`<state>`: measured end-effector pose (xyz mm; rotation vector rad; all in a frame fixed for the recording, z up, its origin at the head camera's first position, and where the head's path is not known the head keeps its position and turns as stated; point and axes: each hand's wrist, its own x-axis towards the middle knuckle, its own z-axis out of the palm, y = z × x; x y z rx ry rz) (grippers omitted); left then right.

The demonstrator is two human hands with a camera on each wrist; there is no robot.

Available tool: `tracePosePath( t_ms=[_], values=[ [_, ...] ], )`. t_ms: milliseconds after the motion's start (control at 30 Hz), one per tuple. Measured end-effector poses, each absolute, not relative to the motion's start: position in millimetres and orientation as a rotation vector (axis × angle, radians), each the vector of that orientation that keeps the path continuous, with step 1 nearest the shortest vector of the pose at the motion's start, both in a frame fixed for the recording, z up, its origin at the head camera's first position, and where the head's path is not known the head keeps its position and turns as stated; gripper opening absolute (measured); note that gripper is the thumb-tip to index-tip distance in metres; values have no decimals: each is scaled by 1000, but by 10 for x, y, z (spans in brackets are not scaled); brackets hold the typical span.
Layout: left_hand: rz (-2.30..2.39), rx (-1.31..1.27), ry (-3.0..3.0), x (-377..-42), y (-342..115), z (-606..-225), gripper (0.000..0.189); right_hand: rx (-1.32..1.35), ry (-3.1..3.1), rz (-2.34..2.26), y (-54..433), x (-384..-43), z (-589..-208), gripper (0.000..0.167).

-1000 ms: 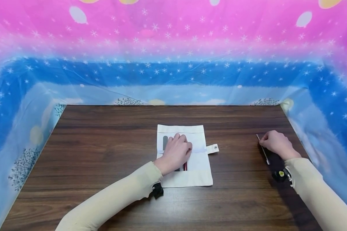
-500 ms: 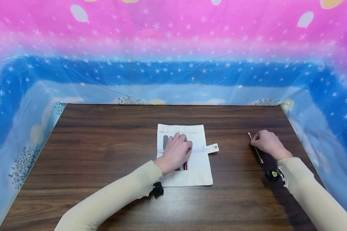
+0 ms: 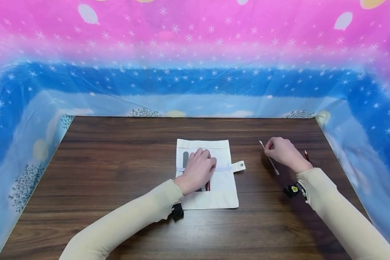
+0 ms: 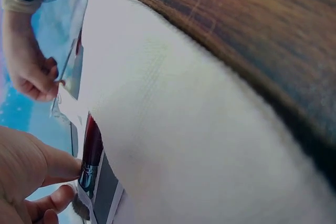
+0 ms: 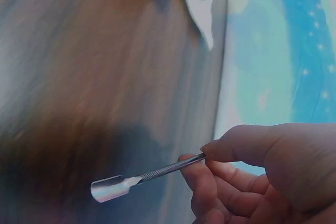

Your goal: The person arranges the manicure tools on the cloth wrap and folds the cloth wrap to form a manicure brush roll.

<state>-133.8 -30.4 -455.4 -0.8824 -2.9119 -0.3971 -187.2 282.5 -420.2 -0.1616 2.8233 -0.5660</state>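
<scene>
A white cloth roll pouch (image 3: 223,182) lies unfolded mid-table, with a pale elastic band (image 3: 225,168) across it. My left hand (image 3: 196,171) is over the pouch with fingers bent; its thumb and a finger pinch at the band, beside a dark-red-handled brush (image 4: 93,142) in the left wrist view. A grey flat strip (image 3: 186,158) is tucked under the band. Right of the pouch, my right hand (image 3: 286,153) pinches a slim metal cuticle pusher (image 5: 163,170) between thumb and finger, raised over the table. Its spoon-shaped end points away from the fingers.
A snap tab (image 3: 238,166) sticks out from the pouch's right side. Behind my right wrist a dark red slim tool (image 3: 307,155) lies on the wooden table (image 3: 117,144). Patterned cloth (image 3: 195,81) hangs around the table's back and sides.
My right hand has moved left toward the pouch, carrying the cuticle pusher. The dark red tool has come into view behind that wrist. My left hand has stayed in place.
</scene>
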Motion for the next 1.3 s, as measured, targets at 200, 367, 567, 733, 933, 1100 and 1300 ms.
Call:
tracePosePath(
  t_ms=[200,367,567,733,933,1100,1300],
  values=[
    [-413,-879,-2903,-1336,-301,-4545,15,-223,2816,-649,2567,-1934,-4050,13],
    [-420,-894,-2908,-1332,-301,-4532,14,-269,2797,-706,2355,-1965,-3969,13],
    [-426,-893,-2908,-1331,-305,-4524,12,-300,2788,-721,2124,-2003,-3940,13],
    [-439,-894,-2887,-1330,-313,-4531,12,-329,2795,-764,1967,-2051,-3938,12],
    [-439,-896,-2877,-1325,-324,-4542,11,-341,2778,-839,1798,-2108,-3987,17],
    [-445,-895,-2873,-1328,-324,-4556,11,-350,2754,-898,1667,-2131,-4042,22],
    [-447,-899,-2857,-1329,-327,-4563,10,-330,2729,-993,1540,-2158,-4115,24]
  ],
)
